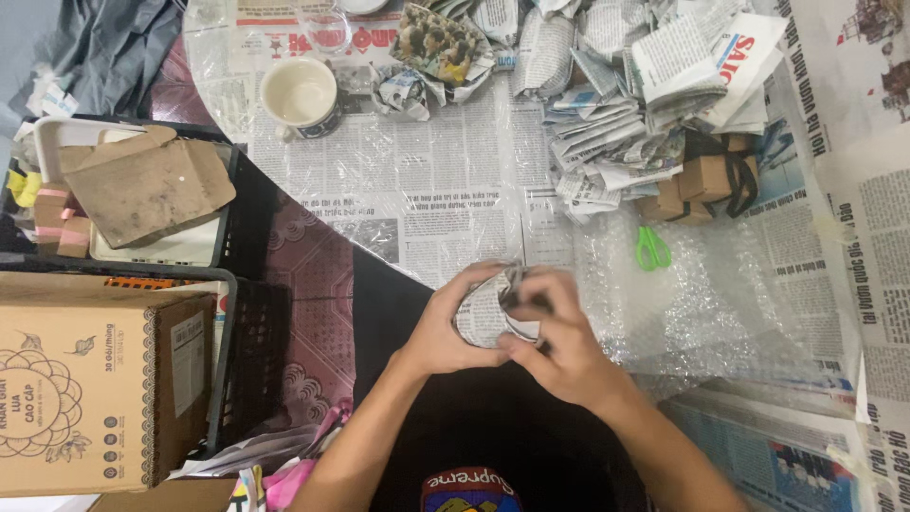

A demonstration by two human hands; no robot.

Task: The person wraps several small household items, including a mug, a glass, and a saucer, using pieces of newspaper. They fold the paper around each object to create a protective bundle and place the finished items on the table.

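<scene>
Both my hands are closed round a small bundle wrapped in newspaper point(485, 318), held just above the near edge of the table. My left hand point(444, 330) cups its left side. My right hand point(557, 339) presses the paper from the right, fingers folded over the top. What is inside the wrap is hidden. A sheet of bubble wrap point(720, 294) lies just to the right of my hands.
Green-handled scissors point(652, 248) lie beyond my right hand. A heap of crumpled newspaper bundles point(626, 95) and small brown boxes point(706, 180) sit at the back right. A cream mug point(300, 95) stands at the back left. Black crates with cardboard boxes point(104, 379) are on the left.
</scene>
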